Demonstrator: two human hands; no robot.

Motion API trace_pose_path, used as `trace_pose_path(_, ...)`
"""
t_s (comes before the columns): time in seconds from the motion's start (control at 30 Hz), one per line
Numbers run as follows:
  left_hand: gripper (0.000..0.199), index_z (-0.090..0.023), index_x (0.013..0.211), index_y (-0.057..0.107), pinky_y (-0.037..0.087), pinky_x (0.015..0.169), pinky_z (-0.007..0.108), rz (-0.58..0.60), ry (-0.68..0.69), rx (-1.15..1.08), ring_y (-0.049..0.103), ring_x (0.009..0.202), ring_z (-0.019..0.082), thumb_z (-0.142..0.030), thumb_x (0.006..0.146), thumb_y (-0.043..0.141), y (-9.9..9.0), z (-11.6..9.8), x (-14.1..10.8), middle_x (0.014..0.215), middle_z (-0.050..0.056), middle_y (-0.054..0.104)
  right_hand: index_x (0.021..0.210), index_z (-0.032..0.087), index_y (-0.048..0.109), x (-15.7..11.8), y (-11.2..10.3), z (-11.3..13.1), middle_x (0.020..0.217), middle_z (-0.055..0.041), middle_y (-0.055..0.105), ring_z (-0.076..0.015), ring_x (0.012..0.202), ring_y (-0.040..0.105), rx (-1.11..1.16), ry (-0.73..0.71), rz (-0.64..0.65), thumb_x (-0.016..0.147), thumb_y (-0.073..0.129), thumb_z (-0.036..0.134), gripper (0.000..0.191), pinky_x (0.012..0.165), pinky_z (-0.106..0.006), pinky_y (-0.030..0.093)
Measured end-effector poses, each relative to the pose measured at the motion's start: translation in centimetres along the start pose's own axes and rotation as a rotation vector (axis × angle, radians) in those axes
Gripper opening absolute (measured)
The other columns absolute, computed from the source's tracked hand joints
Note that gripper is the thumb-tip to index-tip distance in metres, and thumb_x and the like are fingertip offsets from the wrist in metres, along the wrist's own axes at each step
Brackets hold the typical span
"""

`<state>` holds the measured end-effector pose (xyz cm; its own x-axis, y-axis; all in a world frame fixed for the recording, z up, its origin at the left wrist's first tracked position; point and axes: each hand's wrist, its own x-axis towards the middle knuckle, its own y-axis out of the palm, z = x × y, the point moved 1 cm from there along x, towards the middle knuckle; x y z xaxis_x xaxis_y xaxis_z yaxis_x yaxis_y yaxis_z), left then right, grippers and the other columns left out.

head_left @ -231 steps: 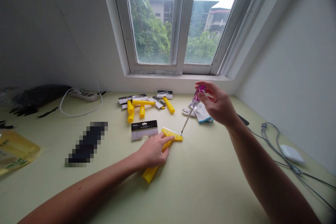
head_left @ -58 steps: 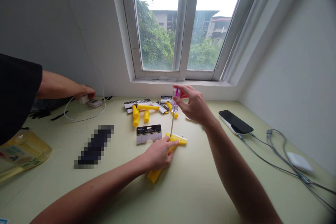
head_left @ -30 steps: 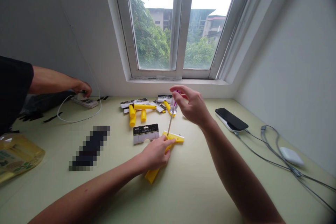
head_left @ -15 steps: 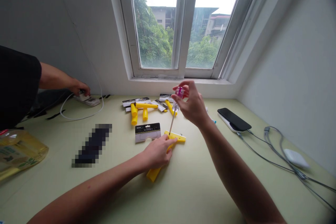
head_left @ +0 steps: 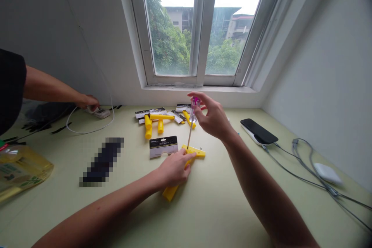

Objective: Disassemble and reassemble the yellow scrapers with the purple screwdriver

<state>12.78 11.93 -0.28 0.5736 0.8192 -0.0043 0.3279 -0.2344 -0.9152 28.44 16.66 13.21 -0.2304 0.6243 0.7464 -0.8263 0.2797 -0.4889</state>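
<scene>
Screwdriver pinched by right hand, tip on scraper's head, 10 o'clock side. Left hand clamps scraper mid-worktop, handle toward 7. Step: likely screw-turning. Next move seemingly calls for steady pressure.

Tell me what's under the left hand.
A yellow scraper: its head and handle end show. The left hand covers most of the stretch between; that part can't be seen.

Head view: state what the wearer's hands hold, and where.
Right hand: the screwdriver, by its handle. Left hand: the yellow scraper, around the upper handle, near its head.
</scene>
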Motion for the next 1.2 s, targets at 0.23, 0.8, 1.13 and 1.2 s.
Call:
trace_pose_path(0.23, 0.051, -0.039, 0.138, 0.043, 0.047, 0.08, 0.03, -0.003, -0.002, 0.001, 0.06, 0.084, 0.018, -0.029, 0.087, 0.044, 0.0, 0.0, 0.0, 0.106, 0.003, 0.054, 0.114, 0.025, 0.054, -0.1, 0.3, -0.2, 0.1, -0.004, 0.067, -0.0182, 0.082, 0.063, 0.029, 0.045, -0.011, 0.084, 0.057, 0.025, 0.03, 0.076, -0.033, 0.05)
trace_pose_path(0.8, 0.051, -0.038, 0.138, 0.043, 0.046, 0.079, 0.029, 0.0, -0.02, 0.007, 0.059, 0.083, 0.017, -0.029, 0.087, 0.045, 0.0, -0.1, 0.0, 0.106, 0.003, 0.054, 0.119, 0.025, 0.049, -0.3, 0.6, -0.2, 0.101, -0.0032, 0.066, -0.0171, 0.088, 0.065, 0.261, 0.098, 0.008, 0.086, 0.055, 0.023, 0.034, 0.086, -0.036, 0.052)
trace_pose_path(1.13, 0.051, -0.039, 0.138, 0.042, 0.047, 0.081, 0.029, 0.003, -0.021, 0.019, 0.06, 0.084, 0.018, -0.029, 0.088, 0.044, 0.0, -0.1, 0.0, 0.107, 0.003, 0.055, 0.124, 0.026, 0.053, -0.2, -0.2, 0.4, 0.103, -0.004, 0.065, -0.0165, 0.082, 0.06, 0.012, -0.001, 0.031, 0.086, 0.053, 0.018, 0.039, 0.076, -0.032, 0.052)
trace_pose_path(1.2, 0.051, -0.039, 0.138, 0.042, 0.047, 0.081, 0.029, 0.007, -0.023, 0.016, 0.06, 0.084, 0.018, -0.029, 0.088, 0.044, 0.0, -0.1, 0.1, 0.107, 0.003, 0.055, 0.119, 0.026, 0.054, -0.2, -0.1, 0.5, 0.102, -0.003, 0.066, -0.016, 0.084, 0.061, 0.023, -0.003, 0.025, 0.087, 0.047, 0.014, 0.035, 0.077, -0.032, 0.051)
